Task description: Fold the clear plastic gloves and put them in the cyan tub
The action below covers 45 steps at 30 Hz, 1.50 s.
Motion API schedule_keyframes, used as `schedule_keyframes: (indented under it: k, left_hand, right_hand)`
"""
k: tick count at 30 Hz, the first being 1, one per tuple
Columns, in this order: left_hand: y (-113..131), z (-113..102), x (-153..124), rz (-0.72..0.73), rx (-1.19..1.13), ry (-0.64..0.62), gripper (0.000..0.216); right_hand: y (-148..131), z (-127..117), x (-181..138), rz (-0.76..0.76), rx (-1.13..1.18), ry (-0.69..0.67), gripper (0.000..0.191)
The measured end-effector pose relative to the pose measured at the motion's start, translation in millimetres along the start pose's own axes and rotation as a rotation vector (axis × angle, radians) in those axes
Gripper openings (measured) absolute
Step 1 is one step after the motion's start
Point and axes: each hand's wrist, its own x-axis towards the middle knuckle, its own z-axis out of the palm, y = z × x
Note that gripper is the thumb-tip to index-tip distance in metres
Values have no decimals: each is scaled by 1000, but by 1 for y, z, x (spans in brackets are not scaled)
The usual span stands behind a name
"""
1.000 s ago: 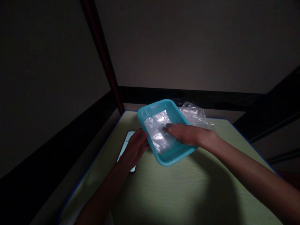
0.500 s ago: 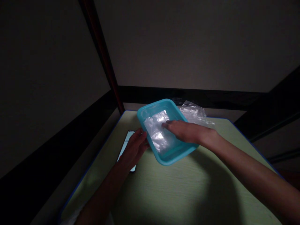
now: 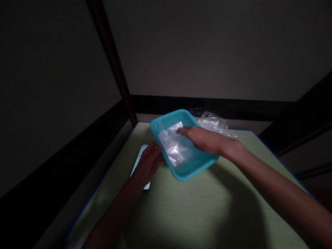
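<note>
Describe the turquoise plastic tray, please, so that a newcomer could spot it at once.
At the pale green table with blue edging, the bare left hand holds the rectangular tray. Unlike the flat, lit-screened rectangular phone to its left and the crumpled clear plastic behind, it has raised, solid turquoise walls.

Phone partly behind left hand; screen marks too small to read. Right hand hides part of blue tray. 2 forearms cut by picture edges.
</note>
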Motion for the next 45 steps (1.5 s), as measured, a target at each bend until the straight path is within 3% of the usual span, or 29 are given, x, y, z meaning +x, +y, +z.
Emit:
schedule_keyframes:
  k: [8, 14, 17, 28, 35, 45]
  left_hand:
    - [2, -3, 1, 35, -23, 20, 32]
    - [5, -8, 5, 135, -104, 63, 31]
    - [8, -11, 9, 190, -142, 94, 32]
    - [17, -41, 35, 366, -226, 310, 16]
    - [15, -50, 44, 371, -233, 330, 22]
    - [13, -45, 47, 324, -261, 327, 21]
  right_hand:
    - [-5, -12, -10, -52, 16, 233, 37]
    - [-7, -6, -26, -126, 23, 467, 32]
    - [-10, 0, -35, -135, 35, 517, 30]
    - [-22, 21, -45, -100, 59, 301, 28]
    - [-23, 24, -48, -108, 55, 230, 30]
    - [-27, 28, -51, -120, 61, 196, 28]
